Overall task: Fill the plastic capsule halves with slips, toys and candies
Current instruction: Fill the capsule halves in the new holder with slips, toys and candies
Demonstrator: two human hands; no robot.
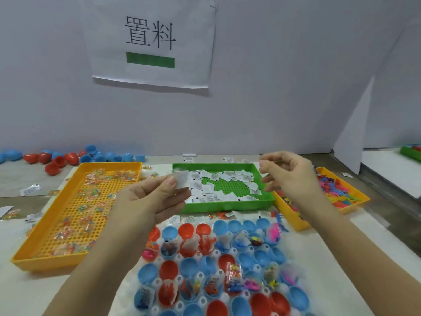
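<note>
Capsule halves (189, 266), red and blue, stand open side up in rows nearest the viewer; several are unfilled. Left hand (155, 199) pinches white slips (181, 181) between thumb and fingers, above and beyond the rows, so the empty halves lie below it, toward the viewer. Right hand (290, 179) hovers over the green tray (227, 206) with fingers curled; whether it holds anything cannot be told.

The one head-worn camera looks forward and down from close over the table (34, 293), the left hand (150, 197) and right hand (289, 174) near below it and the wall (296, 87) filling the upper half.
</note>
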